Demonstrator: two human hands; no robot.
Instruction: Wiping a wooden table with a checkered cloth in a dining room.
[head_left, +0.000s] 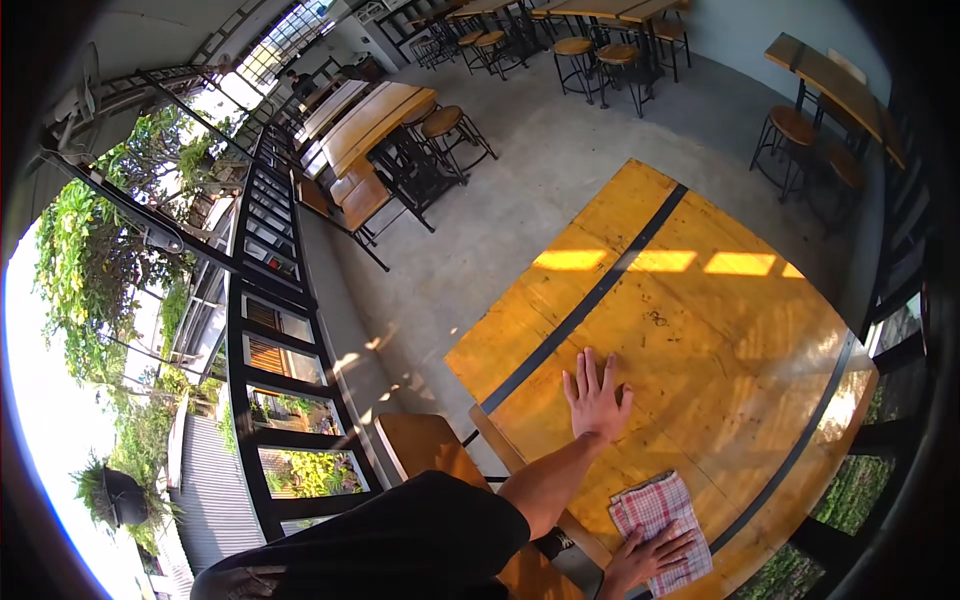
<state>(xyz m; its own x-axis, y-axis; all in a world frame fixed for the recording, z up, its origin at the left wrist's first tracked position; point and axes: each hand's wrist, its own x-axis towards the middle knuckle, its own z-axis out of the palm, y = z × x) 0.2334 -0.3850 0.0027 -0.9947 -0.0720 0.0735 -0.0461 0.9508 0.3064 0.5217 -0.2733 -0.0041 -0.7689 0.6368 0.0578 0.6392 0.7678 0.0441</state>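
A wooden table (720, 367) with dark inlaid metal strips lies before me. My left hand (598, 405) rests palm down on its top, fingers spread, holding nothing. Nearer to me, a folded red-and-white checked cloth (656, 495) lies on the same table, close to the edge. On the lower part of this cloth my right hand (651, 556) lies flat, palm down, with its fingers apart and no visible grip. Part of the cloth is hidden beneath that hand.
A wooden seat (427, 446) stands against the near side of the table. Black metal railings (304, 375) run along the left. Farther off are another table (375, 124), round stools (442, 121) and a wall table (832, 79). A person (302, 84) is in the distance.
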